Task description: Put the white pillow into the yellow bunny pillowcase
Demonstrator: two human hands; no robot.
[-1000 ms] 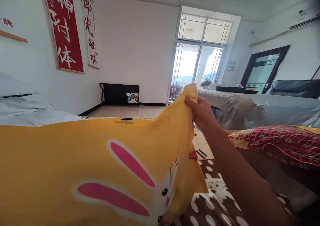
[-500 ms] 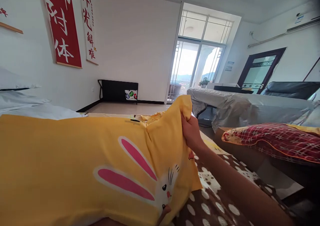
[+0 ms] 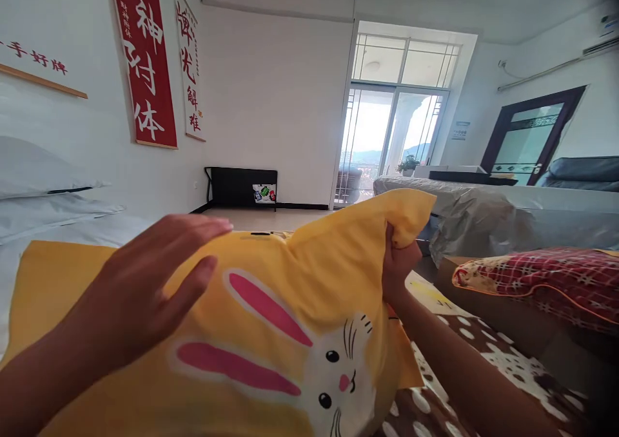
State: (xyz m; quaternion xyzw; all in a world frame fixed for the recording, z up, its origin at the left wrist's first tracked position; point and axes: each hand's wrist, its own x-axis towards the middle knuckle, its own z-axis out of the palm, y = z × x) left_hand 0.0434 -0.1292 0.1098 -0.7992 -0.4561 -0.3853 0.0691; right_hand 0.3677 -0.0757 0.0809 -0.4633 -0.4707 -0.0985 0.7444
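Yellow fabric pillow with a pink-eared rabbit print (image 3: 271, 295): lies on the brown white-spotted bed cover (image 3: 483, 359), toward its left side. Judged nearly done, since the case looks filled out over most of its length. Only the far right corner is bunched and slack.

Long axis runs left to right across the bed. The rabbit's ears point left and its face sits at the lower right.

Right hand (image 3: 399, 263) is clamped on that slack corner. Left hand (image 3: 140, 289) is spread flat, palm down on the pillow's top, well apart from the right.

Red plaid cushion (image 3: 541, 282) lies near the bed's right edge, and white pillows (image 3: 39, 179) are stacked at the left.

Plaid cushion (image 3: 546, 282), red wall banner (image 3: 145, 57)
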